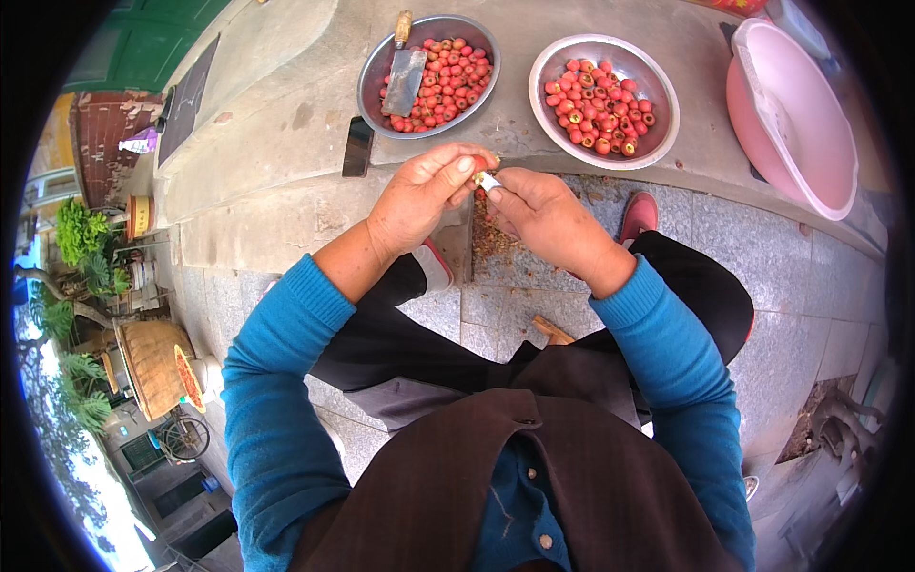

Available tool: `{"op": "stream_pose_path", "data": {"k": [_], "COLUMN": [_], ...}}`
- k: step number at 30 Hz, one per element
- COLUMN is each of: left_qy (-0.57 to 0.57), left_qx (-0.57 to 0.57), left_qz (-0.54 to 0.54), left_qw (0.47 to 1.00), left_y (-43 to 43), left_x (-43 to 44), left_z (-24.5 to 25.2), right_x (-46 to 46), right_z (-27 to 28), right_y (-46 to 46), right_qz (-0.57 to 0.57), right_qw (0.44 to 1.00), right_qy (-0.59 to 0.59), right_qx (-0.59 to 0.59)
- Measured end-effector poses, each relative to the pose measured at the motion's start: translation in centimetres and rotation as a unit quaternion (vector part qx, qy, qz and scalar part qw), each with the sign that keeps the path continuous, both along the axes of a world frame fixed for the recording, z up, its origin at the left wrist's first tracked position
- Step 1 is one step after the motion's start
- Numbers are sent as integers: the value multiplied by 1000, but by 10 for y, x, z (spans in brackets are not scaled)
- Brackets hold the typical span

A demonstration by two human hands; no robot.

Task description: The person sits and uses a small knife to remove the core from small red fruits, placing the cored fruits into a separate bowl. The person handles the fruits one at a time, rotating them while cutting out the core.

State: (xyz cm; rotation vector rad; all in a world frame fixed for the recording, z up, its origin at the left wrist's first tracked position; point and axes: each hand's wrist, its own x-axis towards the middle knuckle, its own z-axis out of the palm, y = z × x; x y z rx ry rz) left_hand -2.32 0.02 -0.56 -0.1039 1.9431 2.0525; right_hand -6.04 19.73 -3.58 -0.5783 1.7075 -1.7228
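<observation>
My left hand (429, 179) grips a small red fruit (480, 164), perhaps a hawthorn berry, between thumb and fingers. In my right hand (532, 204) is a small tool with a pale part (488, 181) that touches the fruit; its exact kind cannot be told. Both hands meet in front of the ledge's edge. Ahead on the left, a metal bowl (366, 93) holds many red fruits, with a cleaver (406, 77) lying across it, its wooden handle over the rim. A second metal bowl (547, 136) on the right holds red fruits, several of them with cut, hollowed ends.
A dark phone (357, 147) lies on the concrete ledge (286, 129) beside the left bowl. A pink plastic basin (800, 121) stands tilted at the right. Reddish scraps (500, 243) litter the paving below my hands. A piece of wood (552, 330) lies between my legs.
</observation>
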Motion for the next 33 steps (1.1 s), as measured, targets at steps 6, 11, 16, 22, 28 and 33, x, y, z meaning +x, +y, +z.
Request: {"op": "stream_pose_path", "data": {"k": [6,11,16,22,28,33], "left_qy": [-7,-16,-21,-41,-77,-49], "left_qx": [10,23,36,85,147,92], "left_qz": [9,15,28,48,54,45], "left_qw": [1000,999,999,994,985,993], "left_y": [1,2,3,3,1,3], "left_x": [0,-1,-1,-3,-4,-4], "left_z": [1,2,0,0,3,3], "right_x": [2,2,3,3,-2,-1], "right_z": [3,7,9,9,12,14], "right_y": [0,1,3,2,6,7], "right_qz": [-29,-44,-64,-70,-64,-65], "right_qw": [996,987,967,968,971,959], "right_qy": [87,154,236,240,220,257], "right_qx": [4,27,70,33,74,96]}}
